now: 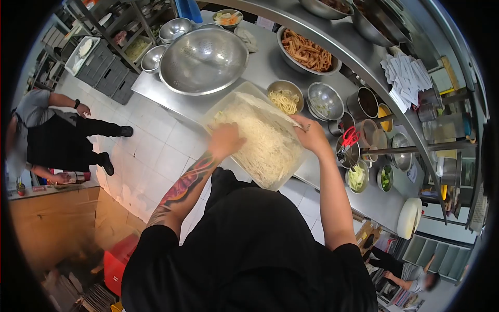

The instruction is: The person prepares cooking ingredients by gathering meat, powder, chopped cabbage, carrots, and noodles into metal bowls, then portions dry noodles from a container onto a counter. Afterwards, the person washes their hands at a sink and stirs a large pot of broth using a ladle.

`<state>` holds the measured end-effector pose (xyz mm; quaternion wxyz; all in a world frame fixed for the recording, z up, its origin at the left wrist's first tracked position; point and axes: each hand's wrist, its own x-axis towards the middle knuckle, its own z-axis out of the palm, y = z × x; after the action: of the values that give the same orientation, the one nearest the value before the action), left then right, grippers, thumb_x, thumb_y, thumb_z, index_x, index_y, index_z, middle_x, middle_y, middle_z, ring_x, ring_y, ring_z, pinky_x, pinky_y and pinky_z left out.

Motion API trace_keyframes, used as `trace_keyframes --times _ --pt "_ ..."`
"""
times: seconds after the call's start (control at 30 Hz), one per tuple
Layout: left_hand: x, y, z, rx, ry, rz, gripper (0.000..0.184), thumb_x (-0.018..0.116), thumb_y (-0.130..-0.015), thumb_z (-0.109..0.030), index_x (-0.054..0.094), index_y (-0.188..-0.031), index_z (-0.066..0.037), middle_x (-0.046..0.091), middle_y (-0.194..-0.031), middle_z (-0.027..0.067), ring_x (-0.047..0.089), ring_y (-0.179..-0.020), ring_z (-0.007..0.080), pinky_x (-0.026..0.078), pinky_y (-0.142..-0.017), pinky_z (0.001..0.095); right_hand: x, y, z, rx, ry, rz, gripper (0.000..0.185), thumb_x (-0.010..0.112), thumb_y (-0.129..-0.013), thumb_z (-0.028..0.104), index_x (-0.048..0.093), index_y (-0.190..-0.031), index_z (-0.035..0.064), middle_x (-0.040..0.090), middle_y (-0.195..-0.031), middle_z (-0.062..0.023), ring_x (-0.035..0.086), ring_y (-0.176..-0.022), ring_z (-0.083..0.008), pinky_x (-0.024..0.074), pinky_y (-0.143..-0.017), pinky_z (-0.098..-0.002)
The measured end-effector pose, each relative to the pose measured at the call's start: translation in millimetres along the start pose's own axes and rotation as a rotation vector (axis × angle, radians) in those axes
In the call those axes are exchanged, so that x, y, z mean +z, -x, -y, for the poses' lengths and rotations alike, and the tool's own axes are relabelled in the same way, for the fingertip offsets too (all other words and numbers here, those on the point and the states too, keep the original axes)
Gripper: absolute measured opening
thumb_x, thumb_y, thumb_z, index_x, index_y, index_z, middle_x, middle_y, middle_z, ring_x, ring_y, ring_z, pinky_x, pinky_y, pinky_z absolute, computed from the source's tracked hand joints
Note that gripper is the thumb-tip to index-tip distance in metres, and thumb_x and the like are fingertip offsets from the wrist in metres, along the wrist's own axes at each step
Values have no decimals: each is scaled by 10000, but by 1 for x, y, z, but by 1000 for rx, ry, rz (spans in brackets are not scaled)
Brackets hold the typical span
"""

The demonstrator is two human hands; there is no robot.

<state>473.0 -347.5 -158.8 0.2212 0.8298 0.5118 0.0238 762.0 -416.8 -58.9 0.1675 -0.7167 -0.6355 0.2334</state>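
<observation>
A translucent plastic bin (273, 183) full of pale, thin noodles (265, 143) is tilted at the counter's edge, right in front of my body. My left hand (227, 139) lies on the noodles at the bin's left side, thumb apart from the bent fingers. Its fingertips are partly lost against the noodles. On the opposite side, my right hand (311, 134) grips the bin's rim near the upper right. Just beyond the bin is a metal bowl of thicker yellow noodles (284, 100). A large perforated metal colander (204, 60) sits to its left.
Around the steel counter (260, 57) are a bowl of brown food strips (306, 52), red-handled scissors (350, 138) and a bowl of chopped greens (356, 178). A metal shelf (364, 62) overhangs the right. One person (52, 125) stands left, another (410, 275) lower right.
</observation>
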Motion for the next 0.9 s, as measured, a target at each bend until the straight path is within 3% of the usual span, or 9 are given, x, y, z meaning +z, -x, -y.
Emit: trace_keyframes --times 0.2,0.43,0.5,0.53,0.6,0.67,0.73,0.8,0.9 --pt "1 -20 22 -4 395 -33 513 824 -801 -387 636 -1107 -23 685 -991 180 672 -987 332 537 -842 456 -14 -5 -27 42 -206 -1 375 608 -960 216 659 -1325 144 727 -1154 -193 703 -1076 -345 527 -930 -410" --pt "-8 -9 16 -5 173 -123 390 800 -842 -276 642 -1112 -43 632 -984 128 630 -939 279 504 -851 403 -68 14 -7 -12 -317 35 318 566 -1002 170 643 -1281 38 729 -1108 -178 687 -1029 -259 505 -925 -359" --pt "-16 8 21 165 74 -577 395 783 -857 -255 630 -1149 -35 618 -1095 160 598 -1066 293 483 -908 393 -70 26 -10 -26 -346 34 322 572 -1001 171 642 -1284 35 730 -1102 -172 684 -1020 -243 504 -922 -356" --pt "-19 22 21 168 76 -572 395 783 -857 -255 630 -1149 -35 618 -1095 160 598 -1066 293 483 -908 393 -71 34 -13 -22 -364 21 331 574 -1003 173 634 -1297 33 728 -1102 -167 680 -1020 -230 503 -924 -354" --pt "-28 56 16 -134 420 -733 553 753 -883 -316 555 -1319 -40 546 -1320 225 496 -1280 399 403 -1081 467 -77 49 -12 -25 -382 1 340 575 -1005 174 626 -1309 32 727 -1102 -161 676 -1021 -217 501 -926 -351" --pt "50 73 39 -293 689 -708 764 743 -908 -376 368 -1502 -75 428 -1459 237 458 -1310 409 400 -1083 534 -86 66 -2 -7 -403 50 355 567 -1028 173 609 -1349 29 726 -1151 -116 658 -1047 -168 497 -948 -331" --pt "33 99 -16 -667 1408 -180 975 758 -907 -407 127 -1590 -117 326 -1537 231 395 -1364 429 411 -1042 629 -86 71 -9 5 -565 75 360 566 -1036 166 600 -1362 17 717 -1184 -92 646 -1069 -147 494 -959 -319" --pt "65 99 -28 -700 1644 86 914 694 -954 -354 66 -1574 -121 370 -1533 213 447 -1388 407 472 -1021 610 -89 69 -18 14 -727 103 366 566 -1044 159 591 -1375 5 708 -1216 -68 633 -1090 -126 490 -971 -307" --pt "103 91 -27 -558 1683 12 847 622 -956 -249 77 -1596 -148 405 -1515 190 488 -1356 394 497 -1017 602 -97 42 -37 11 -825 169 388 603 -1032 146 583 -1384 -15 686 -1249 -46 627 -1108 -111 500 -981 -293"
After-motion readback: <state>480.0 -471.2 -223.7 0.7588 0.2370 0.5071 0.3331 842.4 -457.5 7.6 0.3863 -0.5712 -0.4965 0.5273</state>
